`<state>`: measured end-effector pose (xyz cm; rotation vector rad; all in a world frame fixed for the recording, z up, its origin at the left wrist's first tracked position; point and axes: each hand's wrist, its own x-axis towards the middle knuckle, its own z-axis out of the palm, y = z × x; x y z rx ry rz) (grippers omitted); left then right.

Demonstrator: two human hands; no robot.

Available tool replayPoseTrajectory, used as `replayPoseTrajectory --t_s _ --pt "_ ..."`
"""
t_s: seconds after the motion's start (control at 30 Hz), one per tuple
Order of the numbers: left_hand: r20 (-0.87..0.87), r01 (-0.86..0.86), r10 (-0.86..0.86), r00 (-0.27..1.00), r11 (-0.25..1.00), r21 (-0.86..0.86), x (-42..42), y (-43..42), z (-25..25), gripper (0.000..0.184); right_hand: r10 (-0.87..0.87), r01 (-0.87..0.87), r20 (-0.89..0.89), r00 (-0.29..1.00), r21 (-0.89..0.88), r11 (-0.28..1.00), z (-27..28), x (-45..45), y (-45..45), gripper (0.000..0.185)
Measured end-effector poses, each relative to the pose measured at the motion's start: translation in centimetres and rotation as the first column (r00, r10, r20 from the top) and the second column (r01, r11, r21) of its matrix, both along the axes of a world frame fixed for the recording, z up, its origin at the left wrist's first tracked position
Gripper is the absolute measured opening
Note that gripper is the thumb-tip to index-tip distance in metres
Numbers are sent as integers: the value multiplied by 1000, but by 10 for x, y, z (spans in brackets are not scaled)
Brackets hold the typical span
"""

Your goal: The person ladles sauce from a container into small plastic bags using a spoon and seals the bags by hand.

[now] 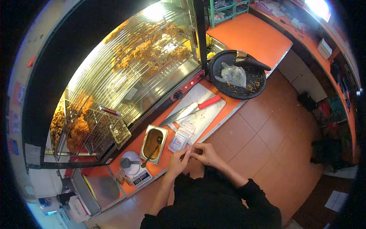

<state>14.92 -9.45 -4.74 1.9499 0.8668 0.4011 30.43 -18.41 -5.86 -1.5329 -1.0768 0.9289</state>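
Observation:
My left hand (178,162) and my right hand (207,155) meet at the counter's front edge, fingertips pinched close together. Whatever lies between the fingers is too small to make out. Just beyond them is a clear plastic pack with a white and blue label (179,142). Behind it lies a white cutting board (207,117) with crumbs on it. Across the board rests a large knife (187,113) with a red handle, its blade pointing left. Left of the pack stands a rectangular metal pan (164,134) holding brown sauce and a dark ladle (154,152).
A heated glass cabinet (148,97) with fried chicken on wire racks stands behind the counter. Right of the board, a black stone mortar (238,93) holds a plastic bag (234,75) and a pestle. A digital scale (142,178) sits at the left. Tiled floor (263,141) lies to the right.

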Motion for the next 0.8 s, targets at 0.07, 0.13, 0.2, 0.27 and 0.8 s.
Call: replayPoseTrajectory --t_s 0.07,0.13,0.2,0.27,0.8 --pt "-12 28 -29 999 997 -72 -1 -1 3 21 56 -51 -40 998 108 993 5 6 -2 11" --pt "24 80 -76 997 976 -205 0 -1 13 23 73 -70 -69 995 49 996 5 10 -4 14" --pt "-53 84 -84 995 996 5 6 -10 12 25 89 -91 -96 991 -12 996 6 9 -5 17" --pt "-130 99 -72 989 972 214 9 -12 18 27 -45 53 193 980 -34 998 7 5 -7 20" --pt "188 95 -98 977 995 23 -6 -22 18 60 -156 62 406 900 235 970 48 11 -19 6"
